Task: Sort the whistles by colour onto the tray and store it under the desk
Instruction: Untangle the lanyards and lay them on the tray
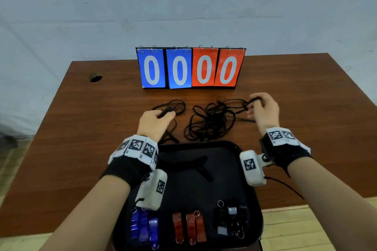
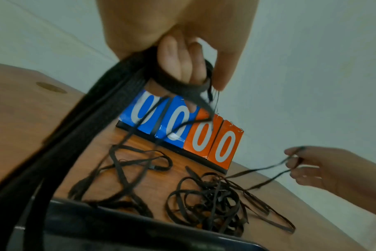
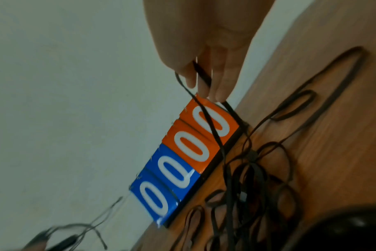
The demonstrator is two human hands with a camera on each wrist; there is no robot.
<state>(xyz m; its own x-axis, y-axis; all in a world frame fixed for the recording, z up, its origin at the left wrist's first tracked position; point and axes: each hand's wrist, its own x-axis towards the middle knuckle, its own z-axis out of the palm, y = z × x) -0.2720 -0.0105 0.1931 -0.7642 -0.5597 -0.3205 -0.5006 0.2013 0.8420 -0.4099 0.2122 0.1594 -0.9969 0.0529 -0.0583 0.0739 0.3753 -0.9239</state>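
A black tray lies at the desk's near edge. Along its front stand three groups of whistles: blue whistles on the left, red whistles in the middle, black whistles on the right. Beyond the tray a tangle of black lanyards lies on the wood. My left hand grips a bundle of lanyards wound round its fingers. My right hand pinches a lanyard strand lifted from the tangle.
A flip scoreboard reading 0000, blue and orange cards, stands at the back of the wooden desk. A cable hole sits at the desk's left rear. A grey wall rises behind.
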